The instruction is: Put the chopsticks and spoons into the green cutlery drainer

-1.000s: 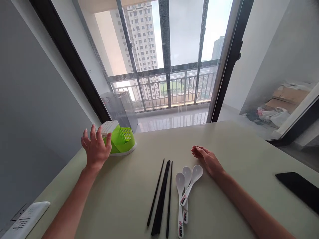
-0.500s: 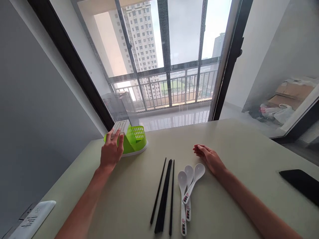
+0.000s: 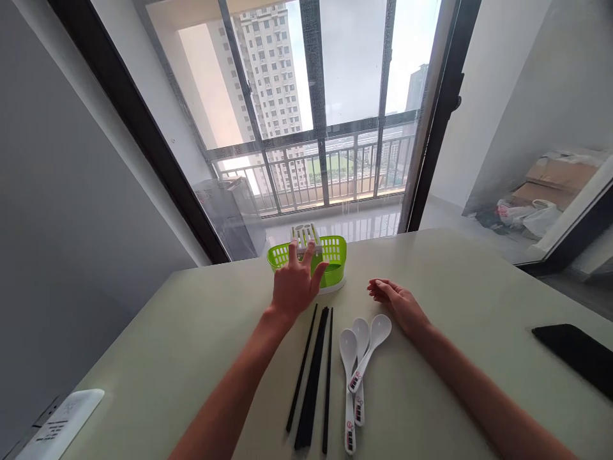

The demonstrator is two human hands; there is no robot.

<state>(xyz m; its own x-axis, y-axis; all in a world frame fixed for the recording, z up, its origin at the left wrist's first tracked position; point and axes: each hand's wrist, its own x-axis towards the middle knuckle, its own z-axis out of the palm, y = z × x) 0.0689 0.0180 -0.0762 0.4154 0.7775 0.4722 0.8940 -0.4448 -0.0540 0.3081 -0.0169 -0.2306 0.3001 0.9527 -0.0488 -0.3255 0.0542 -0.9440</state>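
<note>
Dragged rightward along the far edge of the desk (image 3: 201, 345) since the earlier frame, the green holder (image 3: 336, 278) has come from the left part to the middle, and the left hand (image 3: 293, 289) has travelled with it; the right hand, the chopsticks and the spoons have kept their places. In the head view, the left hand lies against the near side of the holder, its fingers laid on the white slotted top (image 3: 305, 231) and its thumb spread to the right; whether it truly grips or only pushes, I cannot tell. The right hand (image 3: 401, 305) rests on the desk to the right, loosely curled, with nothing visible in it. Black chopsticks (image 3: 312, 386) lie near the middle, pointing away: a close bundle (too tight to count) with one single stick to its left and another to its right. Just right of them are three white spoons (image 3: 348, 348), bowls at the far end, the rightmost lying across the others' handles, which bear red and black print. A flat black object (image 3: 577, 358) sits at the right edge, and a white object with dark markings (image 3: 62, 421) lies near left. Beyond the desk stand dark-framed glass panes (image 3: 354, 83), with a cardboard box (image 3: 550, 176) and plastic bags (image 3: 541, 220) far right.
</note>
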